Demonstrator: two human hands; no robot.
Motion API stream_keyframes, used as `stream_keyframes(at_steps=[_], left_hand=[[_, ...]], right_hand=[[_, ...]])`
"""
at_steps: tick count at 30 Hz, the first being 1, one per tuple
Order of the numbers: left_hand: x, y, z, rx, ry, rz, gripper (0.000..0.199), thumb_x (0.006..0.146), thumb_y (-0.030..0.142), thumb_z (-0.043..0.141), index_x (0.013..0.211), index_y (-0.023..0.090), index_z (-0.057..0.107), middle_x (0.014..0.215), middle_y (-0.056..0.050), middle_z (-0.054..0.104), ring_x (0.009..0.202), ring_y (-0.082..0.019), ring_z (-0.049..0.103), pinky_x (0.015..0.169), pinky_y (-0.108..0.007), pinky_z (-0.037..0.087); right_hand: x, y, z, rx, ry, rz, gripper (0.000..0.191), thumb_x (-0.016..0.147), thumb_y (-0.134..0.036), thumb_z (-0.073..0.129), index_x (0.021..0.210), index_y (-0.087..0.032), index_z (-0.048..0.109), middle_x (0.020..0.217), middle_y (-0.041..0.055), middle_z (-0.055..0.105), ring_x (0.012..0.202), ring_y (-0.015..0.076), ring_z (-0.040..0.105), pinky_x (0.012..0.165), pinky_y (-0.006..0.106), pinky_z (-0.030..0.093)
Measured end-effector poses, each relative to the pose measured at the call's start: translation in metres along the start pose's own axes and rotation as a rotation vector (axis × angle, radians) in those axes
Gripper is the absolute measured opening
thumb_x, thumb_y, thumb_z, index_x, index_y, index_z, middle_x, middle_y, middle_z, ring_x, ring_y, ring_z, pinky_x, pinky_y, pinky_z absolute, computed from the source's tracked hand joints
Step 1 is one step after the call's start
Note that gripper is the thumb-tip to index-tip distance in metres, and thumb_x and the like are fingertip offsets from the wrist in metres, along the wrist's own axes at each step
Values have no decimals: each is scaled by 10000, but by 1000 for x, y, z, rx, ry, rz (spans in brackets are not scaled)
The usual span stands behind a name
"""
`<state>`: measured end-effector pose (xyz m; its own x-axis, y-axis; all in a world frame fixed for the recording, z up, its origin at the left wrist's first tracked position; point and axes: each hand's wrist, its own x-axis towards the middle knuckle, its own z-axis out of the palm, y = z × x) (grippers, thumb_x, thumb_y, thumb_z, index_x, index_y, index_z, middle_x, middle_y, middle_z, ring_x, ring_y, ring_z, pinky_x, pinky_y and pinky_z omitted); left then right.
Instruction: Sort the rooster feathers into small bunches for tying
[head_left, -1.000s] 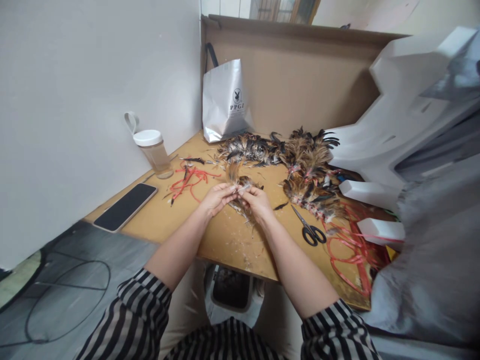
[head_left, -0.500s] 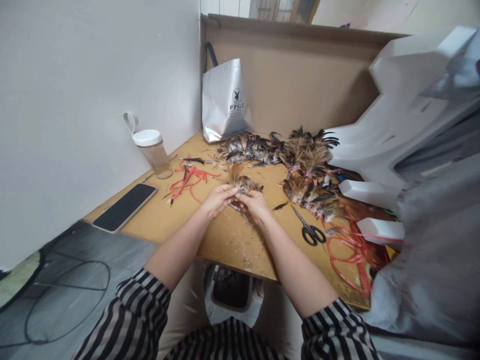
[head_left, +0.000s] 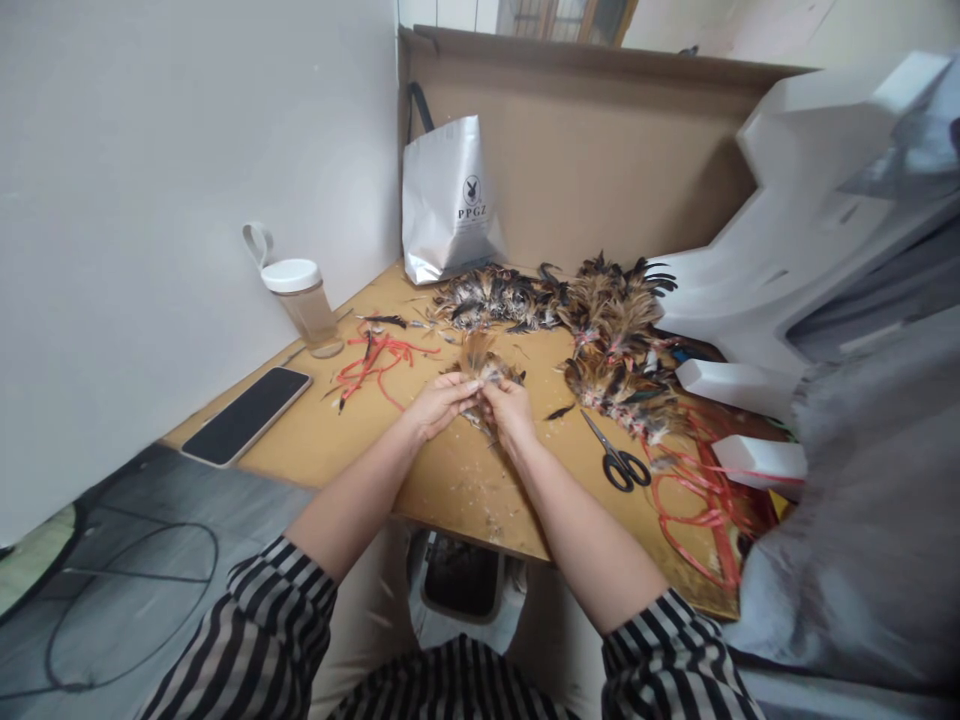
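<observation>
Both hands meet over the middle of the tan table [head_left: 330, 440]. My left hand [head_left: 441, 402] pinches the base of a brown feather [head_left: 474, 352] whose fluffy tip points away from me. My right hand [head_left: 510, 408] is closed at the same spot, its fingertips touching the left ones; the quill ends between them are mostly hidden. Just behind and under the fingers lies a small clump of brown feathers [head_left: 511, 373]. Black-handled scissors [head_left: 626, 468] rest to the right of my right hand, beside a loose dark feather [head_left: 559, 412].
Feather bunches [head_left: 622, 385] lie at the right and more feathers [head_left: 495, 295] at the back. Red ties [head_left: 375, 362] are on the left, red strips [head_left: 705, 505] on the right. A phone [head_left: 247, 415], lidded cup [head_left: 304, 310], silver bag [head_left: 446, 205] and white foam [head_left: 795, 200] surround the work.
My fingertips have shifted slightly and the right hand has turned a little, its fingers now pointing farther away from me. The feather tip leans a bit differently. Everything else is as before.
</observation>
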<state>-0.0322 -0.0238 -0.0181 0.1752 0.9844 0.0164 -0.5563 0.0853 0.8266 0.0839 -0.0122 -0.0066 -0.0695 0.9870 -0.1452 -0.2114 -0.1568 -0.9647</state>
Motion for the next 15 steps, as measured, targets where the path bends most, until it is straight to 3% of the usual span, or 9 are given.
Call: stream_keyframes(at_steps=[5, 12, 15], left_hand=[[-2, 0, 2, 94, -39, 22, 198, 607, 215, 735, 748, 97, 660, 744, -55, 670, 728, -129, 621, 860, -299, 434], [-3, 6, 3, 1, -20, 24, 205, 628, 187, 722, 801, 98, 657, 888, -88, 681, 861, -163, 627, 901, -329, 426], [-2, 7, 0, -4, 47, -6, 202, 650, 186, 708, 821, 98, 648, 927, -105, 677, 861, -162, 635, 801, -272, 477]], right_hand=[[2, -2, -4, -4, 12, 38, 191, 556, -273, 623, 531, -184, 455, 376, -64, 430, 312, 36, 290, 310, 174, 164], [4, -6, -15, 48, -168, -24, 209, 561, -324, 660, 654, -164, 563, 458, -63, 470, 352, 32, 310, 335, 166, 183], [6, -12, -22, 19, -215, -79, 235, 565, -352, 674, 629, -153, 566, 434, -59, 458, 360, 37, 319, 353, 176, 194]])
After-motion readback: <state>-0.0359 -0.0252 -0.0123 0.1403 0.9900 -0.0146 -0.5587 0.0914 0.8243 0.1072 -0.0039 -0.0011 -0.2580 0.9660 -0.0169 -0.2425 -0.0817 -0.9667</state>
